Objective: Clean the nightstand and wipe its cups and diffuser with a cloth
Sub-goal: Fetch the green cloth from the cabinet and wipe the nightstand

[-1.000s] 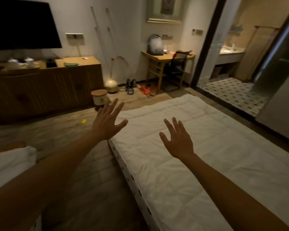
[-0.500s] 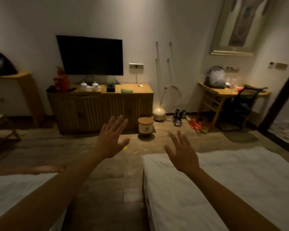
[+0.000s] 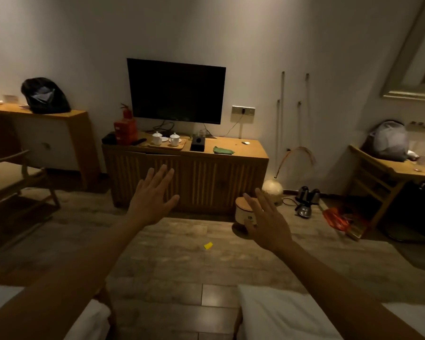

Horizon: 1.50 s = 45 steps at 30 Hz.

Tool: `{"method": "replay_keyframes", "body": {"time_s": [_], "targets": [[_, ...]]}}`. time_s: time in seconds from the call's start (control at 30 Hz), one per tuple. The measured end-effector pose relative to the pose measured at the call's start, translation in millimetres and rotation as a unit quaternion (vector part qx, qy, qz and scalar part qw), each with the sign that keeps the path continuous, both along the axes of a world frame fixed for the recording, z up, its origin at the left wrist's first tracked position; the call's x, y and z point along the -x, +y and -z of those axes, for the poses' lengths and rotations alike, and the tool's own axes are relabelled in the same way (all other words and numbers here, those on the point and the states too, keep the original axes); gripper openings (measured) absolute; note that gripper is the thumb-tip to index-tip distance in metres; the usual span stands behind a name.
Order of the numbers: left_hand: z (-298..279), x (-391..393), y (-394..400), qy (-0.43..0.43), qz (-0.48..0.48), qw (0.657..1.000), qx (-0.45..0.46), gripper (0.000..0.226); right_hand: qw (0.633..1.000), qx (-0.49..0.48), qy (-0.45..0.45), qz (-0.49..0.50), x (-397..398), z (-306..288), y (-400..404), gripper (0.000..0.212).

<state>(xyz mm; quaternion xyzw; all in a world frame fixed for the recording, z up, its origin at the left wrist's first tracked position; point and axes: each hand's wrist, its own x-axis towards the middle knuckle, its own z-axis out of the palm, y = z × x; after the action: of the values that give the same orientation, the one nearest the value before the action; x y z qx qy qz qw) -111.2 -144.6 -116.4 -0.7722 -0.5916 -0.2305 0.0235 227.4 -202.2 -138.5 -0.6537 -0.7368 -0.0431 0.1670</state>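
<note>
Reaching out with left hand (image 3: 150,201) and right hand (image 3: 268,224) both spread and empty, the person risks toppling the lidded cups (image 3: 166,138) on their tray, far off beside the green cloth (image 3: 222,150).

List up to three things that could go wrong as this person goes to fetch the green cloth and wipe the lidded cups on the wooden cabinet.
1. A yellow scrap lies on the floor on the way to the cabinet; it might be slipped on.
2. The two lidded cups stand close together on a tray; wiping one could tip its lid or knock the other.
3. Both the left hand and right hand are empty, the green cloth lies out of reach, and dim light may hide dirt.
</note>
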Motion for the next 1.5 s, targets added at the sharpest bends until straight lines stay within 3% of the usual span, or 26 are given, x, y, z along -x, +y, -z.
{"method": "replay_keyframes", "body": {"time_s": [0.2, 0.5, 0.8, 1.2, 1.37, 1.5], "targets": [[-18, 25, 146, -0.002, 0.013, 1.000, -0.011, 0.078, 0.999, -0.001, -0.044, -0.001, 26, -10, 159, 0.070], [-16, 8, 331, 0.038, 0.054, 0.998, 0.010, 0.079, 0.998, 0.012, -0.050, 0.020, 19, -16, 326, 0.068], [22, -46, 549, 0.035, 0.054, 0.997, 0.041, 0.080, 0.999, 0.015, -0.012, 0.042, -30, 13, 543, 0.067], [66, -103, 802, 0.042, 0.062, 0.991, 0.113, 0.076, 0.992, 0.103, 0.032, 0.062, -75, 48, 813, 0.067], [109, -121, 926, 0.138, 0.106, 0.975, 0.136, 0.077, 0.989, 0.139, 0.018, 0.054, -75, 82, 927, 0.069], [141, -141, 1016, 0.118, 0.121, 0.969, 0.180, 0.074, 0.978, 0.197, 0.019, 0.060, -75, 110, 1022, 0.068]]}}
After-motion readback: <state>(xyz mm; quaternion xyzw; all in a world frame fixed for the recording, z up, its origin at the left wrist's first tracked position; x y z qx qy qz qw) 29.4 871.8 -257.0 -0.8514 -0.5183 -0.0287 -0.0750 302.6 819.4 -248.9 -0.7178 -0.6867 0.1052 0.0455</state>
